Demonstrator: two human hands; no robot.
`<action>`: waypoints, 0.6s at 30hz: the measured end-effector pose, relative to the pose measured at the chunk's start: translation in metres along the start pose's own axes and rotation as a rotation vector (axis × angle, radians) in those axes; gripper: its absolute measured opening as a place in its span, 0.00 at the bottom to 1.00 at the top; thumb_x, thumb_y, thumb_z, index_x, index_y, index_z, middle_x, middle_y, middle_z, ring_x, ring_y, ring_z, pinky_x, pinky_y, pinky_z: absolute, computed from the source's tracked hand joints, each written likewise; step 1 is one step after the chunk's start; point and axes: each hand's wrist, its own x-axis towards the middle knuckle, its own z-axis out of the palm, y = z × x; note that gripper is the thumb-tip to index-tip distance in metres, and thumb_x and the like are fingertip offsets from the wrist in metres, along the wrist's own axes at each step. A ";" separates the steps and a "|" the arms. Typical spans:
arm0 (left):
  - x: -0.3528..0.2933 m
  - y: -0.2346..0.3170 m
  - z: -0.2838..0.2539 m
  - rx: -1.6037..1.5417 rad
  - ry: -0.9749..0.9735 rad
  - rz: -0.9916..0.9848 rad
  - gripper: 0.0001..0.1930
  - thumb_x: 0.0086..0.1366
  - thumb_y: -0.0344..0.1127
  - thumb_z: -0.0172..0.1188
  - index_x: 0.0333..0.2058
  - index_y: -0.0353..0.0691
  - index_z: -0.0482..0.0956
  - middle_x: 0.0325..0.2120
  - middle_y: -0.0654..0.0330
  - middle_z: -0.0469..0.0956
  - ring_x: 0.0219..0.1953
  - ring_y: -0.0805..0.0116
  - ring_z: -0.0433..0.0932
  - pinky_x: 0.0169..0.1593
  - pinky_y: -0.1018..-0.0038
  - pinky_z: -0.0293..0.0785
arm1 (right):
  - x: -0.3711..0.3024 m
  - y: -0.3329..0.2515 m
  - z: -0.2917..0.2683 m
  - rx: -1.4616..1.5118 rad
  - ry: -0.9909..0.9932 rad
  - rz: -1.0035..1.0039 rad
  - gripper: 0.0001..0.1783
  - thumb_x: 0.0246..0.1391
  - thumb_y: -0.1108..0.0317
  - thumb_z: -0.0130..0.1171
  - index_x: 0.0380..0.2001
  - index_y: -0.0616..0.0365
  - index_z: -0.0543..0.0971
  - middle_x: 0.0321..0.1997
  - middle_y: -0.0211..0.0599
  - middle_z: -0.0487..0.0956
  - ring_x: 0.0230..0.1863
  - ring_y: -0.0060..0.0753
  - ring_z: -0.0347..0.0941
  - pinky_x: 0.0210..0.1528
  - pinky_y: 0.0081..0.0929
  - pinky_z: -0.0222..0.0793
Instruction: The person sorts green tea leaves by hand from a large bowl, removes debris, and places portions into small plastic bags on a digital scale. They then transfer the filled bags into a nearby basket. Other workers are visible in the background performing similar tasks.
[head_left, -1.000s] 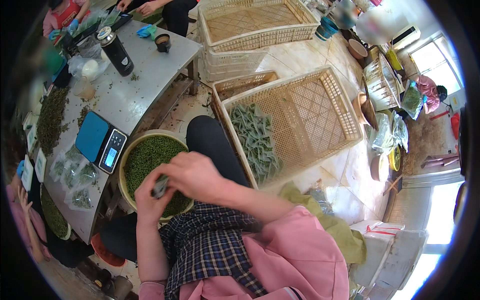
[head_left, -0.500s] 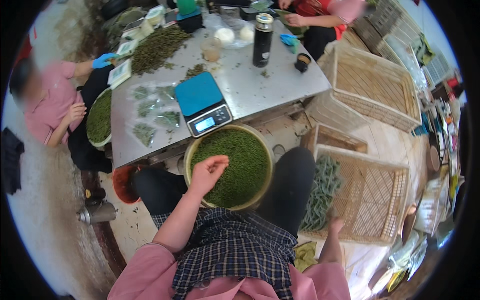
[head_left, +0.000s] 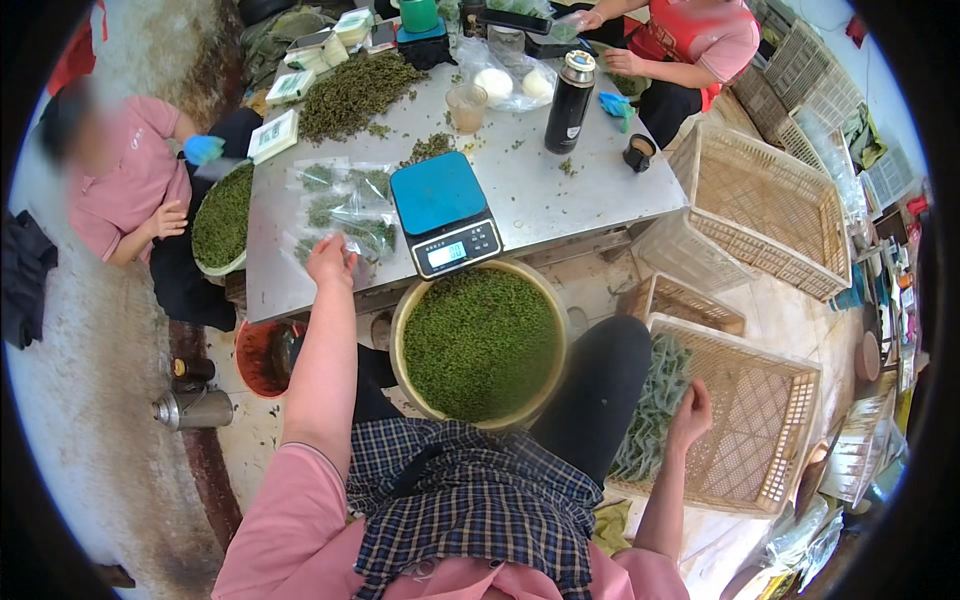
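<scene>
Left hand [head_left: 333, 264] at the clear bags [head_left: 327, 210]: I would pinch only the edge; right hand [head_left: 692, 414] beside bagged greens [head_left: 650, 408]; all fingers bent, grip I cannot tell

Flat clear plastic bags [head_left: 328, 210] lie before my left hand [head_left: 332, 262], a square blue-topped scale [head_left: 438, 195] to its right; beside my right hand [head_left: 688, 415], pale-green plastic packets [head_left: 648, 408] in a rectangular beige crate [head_left: 745, 400].
</scene>
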 end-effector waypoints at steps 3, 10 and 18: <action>-0.018 0.023 0.009 -0.135 -0.183 0.014 0.10 0.61 0.30 0.59 0.41 0.42 0.70 0.37 0.61 0.73 0.38 0.70 0.74 0.37 0.71 0.79 | 0.005 -0.113 0.043 -0.040 -0.212 -0.304 0.09 0.51 0.81 0.56 0.35 0.62 0.80 0.43 0.43 0.80 0.44 0.35 0.76 0.50 0.27 0.69; -0.062 0.028 0.063 0.000 -0.601 0.578 0.03 0.63 0.30 0.56 0.34 0.42 0.71 0.46 0.59 0.74 0.49 0.66 0.72 0.49 0.69 0.74 | -0.061 -0.182 0.162 -0.273 -0.976 -0.442 0.09 0.48 0.65 0.58 0.32 0.54 0.82 0.35 0.45 0.80 0.39 0.46 0.77 0.42 0.38 0.73; -0.115 -0.044 0.064 0.467 -0.714 0.918 0.12 0.53 0.17 0.52 0.36 0.39 0.71 0.50 0.53 0.73 0.64 0.54 0.58 0.59 0.66 0.64 | -0.181 -0.081 0.231 -0.960 -1.425 -0.434 0.11 0.52 0.67 0.50 0.32 0.56 0.81 0.35 0.44 0.81 0.38 0.44 0.80 0.36 0.39 0.76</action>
